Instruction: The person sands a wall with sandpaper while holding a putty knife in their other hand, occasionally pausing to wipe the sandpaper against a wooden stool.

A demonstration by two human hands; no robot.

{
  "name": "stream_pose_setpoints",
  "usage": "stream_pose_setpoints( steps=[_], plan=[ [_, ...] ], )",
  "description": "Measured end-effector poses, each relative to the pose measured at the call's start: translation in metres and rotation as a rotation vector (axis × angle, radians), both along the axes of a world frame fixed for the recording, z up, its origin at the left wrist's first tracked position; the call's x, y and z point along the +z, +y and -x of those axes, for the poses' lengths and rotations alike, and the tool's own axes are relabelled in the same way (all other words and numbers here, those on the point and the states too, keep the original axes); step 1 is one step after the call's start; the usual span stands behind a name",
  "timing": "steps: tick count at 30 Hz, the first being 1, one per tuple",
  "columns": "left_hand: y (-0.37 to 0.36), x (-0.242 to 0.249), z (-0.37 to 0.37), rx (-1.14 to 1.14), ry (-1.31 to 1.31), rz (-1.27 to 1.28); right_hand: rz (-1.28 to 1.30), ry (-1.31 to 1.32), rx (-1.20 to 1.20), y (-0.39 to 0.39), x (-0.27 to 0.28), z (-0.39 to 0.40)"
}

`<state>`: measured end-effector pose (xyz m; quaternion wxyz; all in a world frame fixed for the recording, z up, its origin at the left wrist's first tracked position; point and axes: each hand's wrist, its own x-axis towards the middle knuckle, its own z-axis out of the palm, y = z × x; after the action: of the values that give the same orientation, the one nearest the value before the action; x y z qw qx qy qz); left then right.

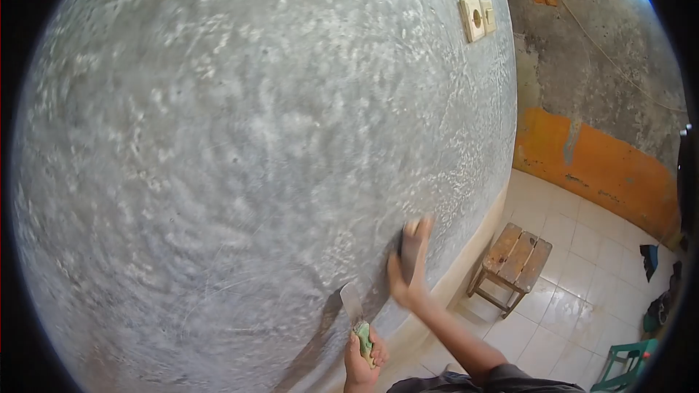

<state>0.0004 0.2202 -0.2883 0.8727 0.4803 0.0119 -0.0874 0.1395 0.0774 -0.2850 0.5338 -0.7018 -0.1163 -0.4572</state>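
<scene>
My left hand (364, 361), at the bottom of the view, is closed around the green handle (363, 335) of a putty knife (351, 301). The knife's metal blade points up and stands close to the grey wall (240, 175); whether it touches cannot be told. Farther up and to the right, my right hand (410, 276) is against the lower wall, slightly smeared by motion. Between its thumb and fingers is a dark flat piece (412, 253), too blurred to name. The wall has a mottled, streaky surface with whitish patches.
A wall socket and switch (477, 19) sit at the upper right. On the tiled floor (535, 327) stand a wooden stool (515, 256) and a green plastic stool (623, 365). Dark items (662, 302) lie at the right edge. A grey and orange wall (597, 153) stands beyond.
</scene>
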Motion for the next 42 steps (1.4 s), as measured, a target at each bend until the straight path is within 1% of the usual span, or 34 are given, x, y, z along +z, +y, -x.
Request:
stream_pose_setpoints(
  steps=[2,3,4,6,8,9,10,11,12,13,14,15,16,18,19,20,21,22,23,24,25,27,30,31,32,34,35,36,37,38,39,40,41,42],
  plan=[
    [-0.005,0.002,-0.006,-0.006,-0.012,-0.029,-0.022,0.025,-0.002,-0.027,0.035,-0.019],
    [-0.006,0.003,-0.009,-0.019,-0.003,-0.026,-0.042,0.05,0.002,-0.033,0.044,-0.023],
    [-0.005,0.003,-0.012,-0.034,0.008,-0.025,-0.047,0.047,-0.005,-0.031,0.04,-0.021],
    [0.0,-0.004,-0.017,-0.068,-0.006,-0.005,0.214,0.067,-0.113,-0.014,0.013,-0.003],
    [-0.008,-0.007,-0.022,-0.105,-0.025,0.032,0.012,0.045,0.043,0.023,-0.063,0.011],
    [-0.017,-0.002,-0.025,0.011,0.106,0.06,0.018,0.037,0.026,0.02,-0.065,0.014],
    [-0.023,0.002,-0.027,0.129,0.238,0.083,0.102,0.069,0.032,0.016,-0.062,0.022],
    [-0.024,0.005,-0.028,0.123,0.236,0.083,0.183,0.107,0.045,0.013,-0.062,0.026],
    [-0.024,0.008,-0.029,0.106,0.256,0.084,0.196,0.081,-0.036,0.0,-0.047,0.011],
    [-0.023,0.01,-0.03,0.09,0.272,0.086,0.211,0.051,-0.115,-0.02,-0.021,-0.012],
    [-0.022,0.01,-0.032,0.088,0.264,0.089,0.172,0.017,-0.15,-0.039,0.005,-0.033],
    [-0.02,0.009,-0.032,0.032,0.216,0.094,0.134,-0.017,-0.185,-0.052,0.022,-0.044],
    [-0.019,0.008,-0.032,-0.022,0.171,0.096,0.134,-0.021,-0.188,-0.052,0.024,-0.043],
    [-0.021,0.007,-0.03,-0.026,0.148,0.082,0.128,-0.013,-0.216,-0.048,0.025,-0.043],
    [-0.024,0.007,-0.032,-0.027,0.124,0.074,0.092,-0.02,-0.138,-0.035,0.006,-0.033],
    [-0.025,0.003,-0.036,-0.032,0.118,0.074,0.111,-0.006,-0.122,-0.017,-0.02,-0.016],
    [-0.026,-0.004,-0.039,0.016,0.085,-0.025,0.13,0.01,-0.104,-0.007,-0.036,-0.006],
    [-0.03,-0.008,-0.044,0.067,0.053,-0.122,0.132,0.006,-0.103,-0.014,-0.036,-0.008],
    [-0.033,-0.009,-0.05,0.07,0.05,-0.12,0.186,-0.007,-0.089,-0.022,-0.037,-0.01],
    [-0.035,-0.01,-0.056,-0.006,-0.027,-0.078,0.237,-0.019,-0.075,-0.029,-0.037,-0.013],
    [-0.04,-0.009,-0.06,-0.083,-0.103,-0.037,0.221,0.014,-0.139,-0.049,-0.015,-0.032],
    [-0.061,0.002,-0.064,-0.076,-0.077,-0.059,0.168,-0.107,-0.184,-0.1,0.03,-0.072],
    [-0.105,0.016,-0.081,-0.039,-0.067,-0.095,0.177,-0.036,-0.126,-0.145,0.063,-0.091],
    [-0.117,0.017,-0.084,-0.004,-0.065,-0.124,0.204,-0.069,-0.112,-0.147,0.051,-0.089],
    [-0.128,0.016,-0.088,0.001,-0.059,-0.124,0.244,-0.062,-0.091,-0.148,0.027,-0.088],
    [-0.152,0.009,-0.101,0.014,-0.129,-0.149,0.377,0.025,-0.016,-0.148,-0.028,-0.072],
    [-0.163,0.005,-0.105,0.025,-0.127,-0.148,0.38,0.024,-0.005,-0.161,-0.032,-0.077],
    [-0.172,0.001,-0.108,0.043,-0.121,-0.113,0.456,0.029,0.016,-0.174,-0.037,-0.082],
    [-0.181,0.0,-0.11,0.061,-0.113,-0.081,0.529,0.036,0.037,-0.184,-0.03,-0.082],
    [-0.19,0.0,-0.112,0.068,-0.105,-0.085,0.502,0.003,-0.012,-0.199,-0.018,-0.098],
    [-0.201,0.002,-0.115,0.096,-0.099,-0.096,0.48,-0.027,-0.063,-0.218,0.016,-0.117],
    [-0.211,0.002,-0.117,0.125,-0.093,-0.106,0.483,-0.021,-0.055,-0.233,0.043,-0.128],
    [-0.218,-0.001,-0.122,0.129,-0.087,-0.106,0.419,-0.024,-0.069,-0.246,0.068,-0.14],
    [-0.222,-0.002,-0.126,0.114,-0.112,-0.084,0.353,-0.028,-0.082,-0.252,0.081,-0.144]
  ],
)
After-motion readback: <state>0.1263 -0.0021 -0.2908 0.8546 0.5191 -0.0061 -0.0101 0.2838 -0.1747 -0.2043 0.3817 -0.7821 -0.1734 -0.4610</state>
